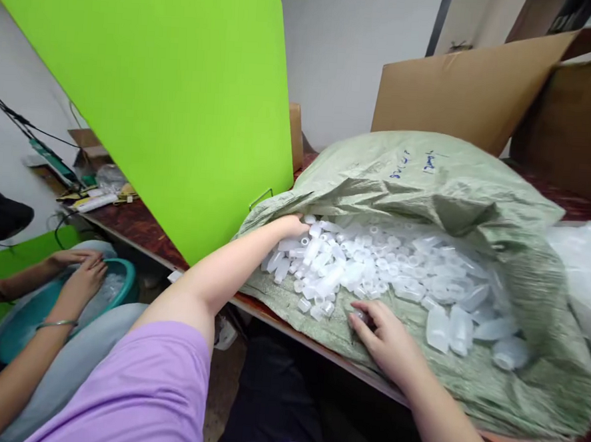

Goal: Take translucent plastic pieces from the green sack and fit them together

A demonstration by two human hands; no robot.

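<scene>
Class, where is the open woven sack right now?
In the head view, the woven sack lies right of centre on the table, just right of the bright green panel and in front of the cardboard.

Dark red streaked tabletop | centre: big pale-green woven sack on its side, mouth open toward the near edge | back right: brown cardboard box

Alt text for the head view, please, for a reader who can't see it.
A person's left hand touches translucent plastic pieces in an open woven sack; the right hand is curled near the sack's front edge. At left, a co-worker's hands are over a teal tub.
</scene>
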